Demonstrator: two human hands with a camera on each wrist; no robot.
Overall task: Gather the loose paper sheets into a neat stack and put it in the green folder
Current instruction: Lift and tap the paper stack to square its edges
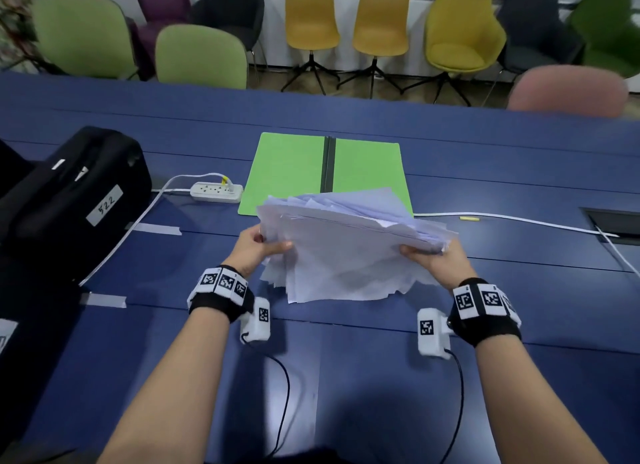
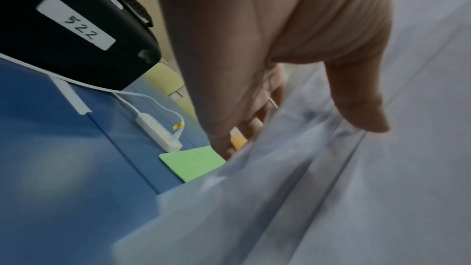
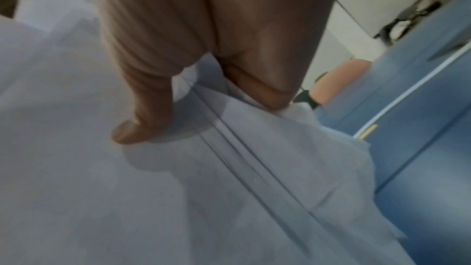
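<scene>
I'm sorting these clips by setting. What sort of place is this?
Most likely an office meeting room: a long blue table, a row of coloured chairs along the far wall, and a power strip beside the open green folder.

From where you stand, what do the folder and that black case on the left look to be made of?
The green folder looks like matte card or thin plastic: flat, no glare, dark spine strip. The black case seems soft fabric with rounded corners, though it could be moulded; a white label reads 522.

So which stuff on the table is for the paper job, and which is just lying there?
For the job:
paper sheets, gripped by left hand and right hand
green folder, lying open

Just lying about:
power strip
black bag
white cable
</scene>
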